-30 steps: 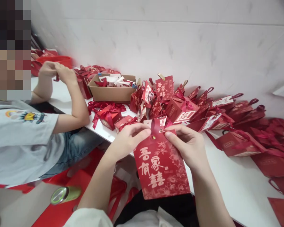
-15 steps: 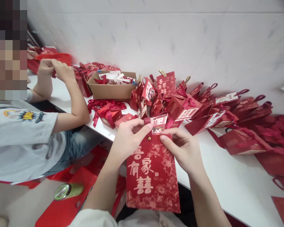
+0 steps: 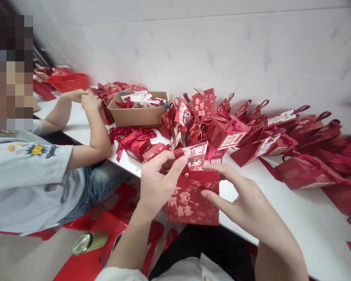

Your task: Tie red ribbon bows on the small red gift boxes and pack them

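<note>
A red paper gift box (image 3: 193, 208) with pale Chinese characters and a flower print hangs over my lap. It has a small gold bead near its top edge. My left hand (image 3: 156, 185) pinches its top left, around a dark red ribbon (image 3: 179, 153). Thumb on the front and fingers behind the upper right edge, my right hand (image 3: 240, 201) grips the same box. Behind the ribbon, a printed card (image 3: 197, 155) with a cartoon figure stands up from the top; its lower part is hidden.
Many finished-looking red boxes (image 3: 226, 130) line the white table (image 3: 269, 218) against the wall. A cardboard box (image 3: 140, 117) of cards stands back left, with ribbons (image 3: 119, 136) before it. At left sits a co-worker (image 3: 38, 175); a can (image 3: 89, 242) lies on a red stool (image 3: 84, 265).
The gift box's lower end has tipped away, so its front looks shorter. My right hand has slid lower along its right side. The co-worker's hands have moved down toward the table.
</note>
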`<state>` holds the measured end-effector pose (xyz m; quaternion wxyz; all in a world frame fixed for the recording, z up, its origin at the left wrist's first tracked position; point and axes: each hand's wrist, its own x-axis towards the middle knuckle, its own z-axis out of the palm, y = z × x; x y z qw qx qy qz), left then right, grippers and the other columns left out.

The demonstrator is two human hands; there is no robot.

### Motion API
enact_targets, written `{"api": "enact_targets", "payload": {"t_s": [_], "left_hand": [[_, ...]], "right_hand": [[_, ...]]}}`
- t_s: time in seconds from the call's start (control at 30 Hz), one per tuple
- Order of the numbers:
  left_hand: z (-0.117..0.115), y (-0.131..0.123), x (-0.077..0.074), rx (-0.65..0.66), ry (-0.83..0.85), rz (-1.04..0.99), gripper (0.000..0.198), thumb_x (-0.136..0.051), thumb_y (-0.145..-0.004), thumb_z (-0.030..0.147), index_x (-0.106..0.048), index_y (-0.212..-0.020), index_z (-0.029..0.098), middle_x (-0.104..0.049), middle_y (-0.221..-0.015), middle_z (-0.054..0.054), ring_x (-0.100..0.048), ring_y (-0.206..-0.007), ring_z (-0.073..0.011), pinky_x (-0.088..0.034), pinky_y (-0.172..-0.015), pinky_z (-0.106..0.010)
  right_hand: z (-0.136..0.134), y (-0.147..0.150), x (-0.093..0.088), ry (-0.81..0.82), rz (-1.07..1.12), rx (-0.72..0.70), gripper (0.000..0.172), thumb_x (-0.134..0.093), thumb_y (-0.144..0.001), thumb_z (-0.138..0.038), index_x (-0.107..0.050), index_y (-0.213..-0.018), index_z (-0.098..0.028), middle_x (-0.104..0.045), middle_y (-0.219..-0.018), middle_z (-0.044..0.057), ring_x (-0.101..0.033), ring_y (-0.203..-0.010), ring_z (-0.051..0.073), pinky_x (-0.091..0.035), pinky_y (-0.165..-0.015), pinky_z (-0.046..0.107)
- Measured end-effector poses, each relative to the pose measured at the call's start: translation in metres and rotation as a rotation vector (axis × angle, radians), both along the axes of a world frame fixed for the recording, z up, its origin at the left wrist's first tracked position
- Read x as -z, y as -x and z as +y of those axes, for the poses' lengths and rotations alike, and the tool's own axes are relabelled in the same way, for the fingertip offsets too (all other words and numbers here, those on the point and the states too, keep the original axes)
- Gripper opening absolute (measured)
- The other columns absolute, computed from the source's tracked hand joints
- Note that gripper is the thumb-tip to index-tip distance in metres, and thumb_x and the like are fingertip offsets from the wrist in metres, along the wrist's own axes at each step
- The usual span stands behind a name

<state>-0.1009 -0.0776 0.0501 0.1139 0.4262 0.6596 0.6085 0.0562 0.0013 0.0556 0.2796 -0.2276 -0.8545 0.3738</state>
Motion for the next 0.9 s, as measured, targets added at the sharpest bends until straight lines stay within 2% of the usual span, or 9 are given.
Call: {"api": "enact_targets", "payload": {"t_s": [0.1,0.2,0.33,0.4,0.53,0.57,0.63,0.73,0.9], "left_hand": [[0.001,0.001,0.004,0.033,-0.201,0.093,0.018,-0.058,-0.084,0.033,-0.061,-0.075,0.018,-0.061,-0.064,0.002,-0.055,-0.056,-0.0091,-0.044,-0.053,-0.02],[0.005,0.002,0.007,0.078,-0.426,0.215,0.019,-0.054,-0.087,0.032,-0.06,-0.075,0.019,-0.062,-0.067,0.0,-0.058,-0.065,-0.0128,-0.048,-0.063,-0.026],[0.008,0.001,0.007,-0.082,-0.482,0.347,0.018,-0.055,-0.087,0.032,-0.063,-0.076,0.02,-0.059,-0.077,-0.002,-0.056,-0.083,-0.0154,-0.045,-0.082,-0.032],[0.009,-0.001,0.006,-0.086,-0.473,0.23,0.022,-0.054,-0.087,0.037,-0.064,-0.077,0.02,-0.058,-0.088,-0.004,-0.055,-0.092,-0.0166,-0.045,-0.087,-0.033],[0.017,-0.007,0.006,0.159,-0.528,-0.334,0.038,-0.048,-0.086,0.053,-0.054,-0.067,0.021,-0.06,-0.101,-0.003,-0.057,-0.104,-0.0213,-0.047,-0.091,-0.038],[0.02,-0.009,0.006,0.205,-0.522,-0.437,0.041,-0.048,-0.084,0.057,-0.051,-0.065,0.021,-0.062,-0.1,-0.003,-0.057,-0.107,-0.0232,-0.047,-0.09,-0.041],[0.025,-0.014,0.009,0.27,-0.483,-0.539,0.045,-0.049,-0.08,0.063,-0.047,-0.061,0.022,-0.064,-0.094,-0.003,-0.055,-0.112,-0.027,-0.049,-0.086,-0.044],[0.028,-0.021,0.016,0.357,-0.407,-0.587,0.046,-0.051,-0.076,0.066,-0.048,-0.063,0.023,-0.064,-0.093,-0.004,-0.052,-0.118,-0.0293,-0.051,-0.084,-0.045],[0.026,-0.025,0.021,0.445,-0.226,-0.641,0.044,-0.053,-0.075,0.067,-0.049,-0.067,0.024,-0.065,-0.097,-0.003,-0.056,-0.113,-0.0261,-0.053,-0.081,-0.04]], "right_hand": [[-0.01,-0.008,-0.004,-0.212,0.034,0.032,0.026,-0.059,-0.083,-0.017,-0.054,-0.107,-0.026,-0.065,-0.098,0.003,-0.062,-0.085,0.018,-0.051,-0.074,0.029],[-0.024,-0.008,-0.005,-0.305,0.148,-0.004,0.026,-0.057,-0.081,-0.008,-0.053,-0.102,-0.023,-0.064,-0.091,0.003,-0.06,-0.083,0.017,-0.051,-0.073,0.03],[-0.044,-0.002,-0.005,-0.379,0.175,-0.038,0.033,-0.058,-0.078,-0.006,-0.051,-0.107,-0.02,-0.063,-0.098,0.008,-0.06,-0.092,0.02,-0.052,-0.076,0.032],[-0.05,0.0,-0.007,-0.42,0.192,-0.057,0.034,-0.061,-0.079,-0.012,-0.051,-0.111,-0.018,-0.063,-0.103,0.011,-0.06,-0.096,0.021,-0.053,-0.079,0.033],[-0.046,-0.002,-0.012,-0.34,0.246,-0.25,0.019,-0.061,-0.084,-0.026,-0.058,-0.101,-0.017,-0.065,-0.101,0.01,-0.062,-0.094,0.02,-0.053,-0.078,0.031],[-0.042,-0.002,-0.011,-0.322,0.289,-0.23,0.013,-0.06,-0.085,-0.022,-0.059,-0.097,-0.018,-0.066,-0.097,0.008,-0.062,-0.091,0.019,-0.053,-0.077,0.031],[-0.034,-0.003,-0.009,-0.333,0.376,-0.077,0.012,-0.059,-0.083,-0.013,-0.06,-0.094,-0.019,-0.064,-0.094,0.007,-0.061,-0.09,0.02,-0.051,-0.076,0.034],[-0.026,-0.003,-0.005,-0.384,0.336,0.117,0.017,-0.062,-0.079,-0.008,-0.062,-0.091,-0.02,-0.059,-0.105,0.009,-0.058,-0.095,0.021,-0.049,-0.078,0.037],[-0.029,0.001,-0.007,-0.388,0.26,0.125,0.012,-0.064,-0.08,-0.013,-0.063,-0.089,-0.02,-0.058,-0.106,0.009,-0.057,-0.101,0.022,-0.047,-0.086,0.038]]}}
